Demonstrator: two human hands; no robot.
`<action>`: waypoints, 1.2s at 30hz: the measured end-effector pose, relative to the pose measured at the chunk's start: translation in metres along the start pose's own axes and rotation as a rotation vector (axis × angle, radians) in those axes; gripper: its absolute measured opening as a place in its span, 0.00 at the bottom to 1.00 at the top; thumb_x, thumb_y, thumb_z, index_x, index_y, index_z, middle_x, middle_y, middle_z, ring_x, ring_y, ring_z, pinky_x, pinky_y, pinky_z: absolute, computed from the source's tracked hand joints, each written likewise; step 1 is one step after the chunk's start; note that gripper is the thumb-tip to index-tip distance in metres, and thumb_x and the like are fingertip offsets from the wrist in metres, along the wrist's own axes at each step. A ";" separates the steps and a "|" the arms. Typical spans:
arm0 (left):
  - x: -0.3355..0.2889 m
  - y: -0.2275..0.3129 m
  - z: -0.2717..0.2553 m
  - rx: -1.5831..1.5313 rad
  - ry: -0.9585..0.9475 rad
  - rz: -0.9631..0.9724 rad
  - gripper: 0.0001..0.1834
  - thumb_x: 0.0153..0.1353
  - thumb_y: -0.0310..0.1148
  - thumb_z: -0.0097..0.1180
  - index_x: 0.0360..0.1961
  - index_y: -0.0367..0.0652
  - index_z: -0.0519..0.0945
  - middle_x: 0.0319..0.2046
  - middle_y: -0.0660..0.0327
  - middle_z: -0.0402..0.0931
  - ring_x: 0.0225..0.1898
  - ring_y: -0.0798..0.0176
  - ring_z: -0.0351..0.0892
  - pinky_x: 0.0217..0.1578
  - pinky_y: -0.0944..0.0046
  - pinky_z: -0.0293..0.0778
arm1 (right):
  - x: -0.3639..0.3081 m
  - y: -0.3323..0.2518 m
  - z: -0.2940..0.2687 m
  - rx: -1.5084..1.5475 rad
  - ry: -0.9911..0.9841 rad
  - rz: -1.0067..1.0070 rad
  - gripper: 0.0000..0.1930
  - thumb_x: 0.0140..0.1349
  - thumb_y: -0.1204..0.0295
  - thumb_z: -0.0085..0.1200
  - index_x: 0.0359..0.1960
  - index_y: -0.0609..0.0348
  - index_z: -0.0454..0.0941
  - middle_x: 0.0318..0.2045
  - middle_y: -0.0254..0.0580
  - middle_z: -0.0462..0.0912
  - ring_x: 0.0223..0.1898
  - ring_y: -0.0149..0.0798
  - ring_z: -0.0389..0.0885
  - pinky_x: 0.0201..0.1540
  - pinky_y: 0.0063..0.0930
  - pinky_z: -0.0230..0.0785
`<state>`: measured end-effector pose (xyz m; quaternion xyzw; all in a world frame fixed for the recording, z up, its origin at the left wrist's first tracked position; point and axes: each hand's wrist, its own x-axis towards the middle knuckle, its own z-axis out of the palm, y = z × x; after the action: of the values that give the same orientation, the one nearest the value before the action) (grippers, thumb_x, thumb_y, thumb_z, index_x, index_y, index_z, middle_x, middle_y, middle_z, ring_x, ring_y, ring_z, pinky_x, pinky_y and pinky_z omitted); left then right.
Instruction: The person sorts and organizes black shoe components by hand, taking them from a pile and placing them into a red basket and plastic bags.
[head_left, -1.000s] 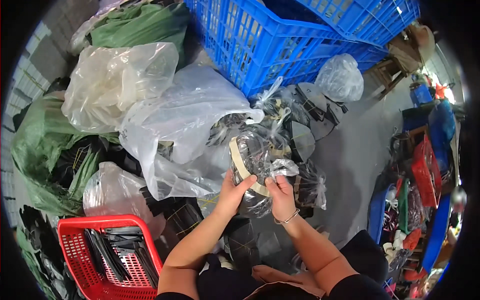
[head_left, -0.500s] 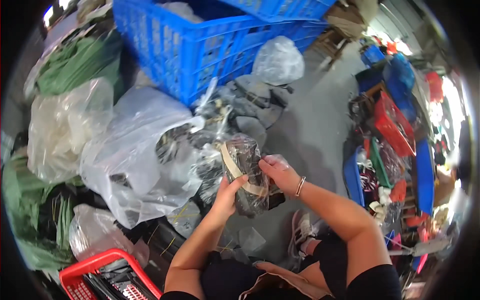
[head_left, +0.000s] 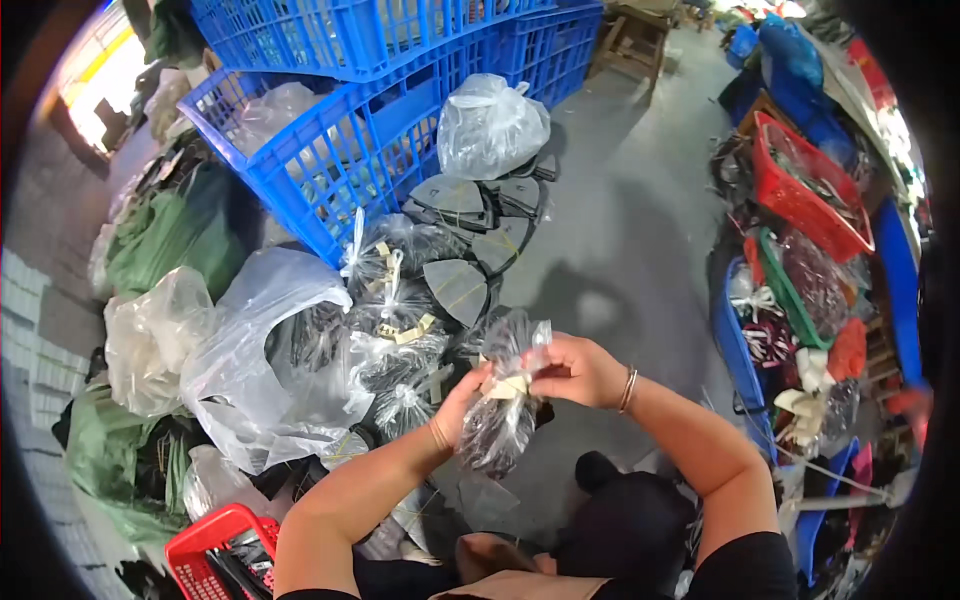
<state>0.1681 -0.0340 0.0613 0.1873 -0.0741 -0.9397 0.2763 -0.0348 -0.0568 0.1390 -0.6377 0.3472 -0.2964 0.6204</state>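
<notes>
A clear plastic bag of dark pieces [head_left: 497,440] is held up in front of me. A cream strip [head_left: 508,387] lies bunched across its middle. My left hand [head_left: 462,405] grips the bag's left side, its fingers closed at the strip. From the right, my right hand [head_left: 578,372] pinches the strip and the plastic beside it. What the fingertips do under the plastic is hard to make out. Left of my hands lie similar bags of dark pieces [head_left: 398,362], some with cream strips around them.
Stacked blue crates [head_left: 330,150] stand ahead. Before them sit a knotted white plastic bag [head_left: 492,128] and bundled grey pieces [head_left: 457,290]. Crumpled clear sheeting [head_left: 245,370] and green sacks [head_left: 120,465] fill the left. A red basket [head_left: 222,525] is near left; a red crate [head_left: 810,190] stands right.
The strip hung as a long loose band along the bag; now it is bunched short at the middle. My view has shifted, and the bag is upright between both hands.
</notes>
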 end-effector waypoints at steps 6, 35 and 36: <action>0.075 -0.052 -0.004 -0.021 0.112 -0.139 0.25 0.63 0.50 0.37 0.51 0.41 0.69 0.44 0.58 0.73 0.46 0.58 0.72 0.48 0.59 0.69 | -0.024 0.038 -0.070 0.154 0.115 0.236 0.06 0.57 0.75 0.51 0.34 0.64 0.75 0.23 0.33 0.77 0.26 0.24 0.75 0.30 0.19 0.69; 0.240 -0.086 0.006 1.414 0.692 0.226 0.11 0.52 0.33 0.56 0.37 0.42 0.78 0.34 0.56 0.78 0.34 0.59 0.78 0.36 0.65 0.72 | -0.088 0.193 -0.156 0.511 0.543 0.374 0.10 0.58 0.73 0.50 0.41 0.61 0.74 0.29 0.31 0.75 0.32 0.25 0.72 0.34 0.19 0.67; 0.240 -0.086 0.007 1.420 0.687 0.224 0.11 0.52 0.33 0.56 0.37 0.42 0.78 0.34 0.56 0.78 0.34 0.59 0.78 0.36 0.65 0.72 | -0.089 0.199 -0.157 0.285 0.536 0.255 0.10 0.57 0.74 0.51 0.41 0.59 0.74 0.29 0.32 0.74 0.34 0.28 0.72 0.35 0.21 0.68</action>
<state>-0.0630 -0.0929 -0.0281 0.5892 -0.5843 -0.5243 0.1910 -0.2288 -0.0740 -0.0465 -0.3952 0.5301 -0.4193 0.6221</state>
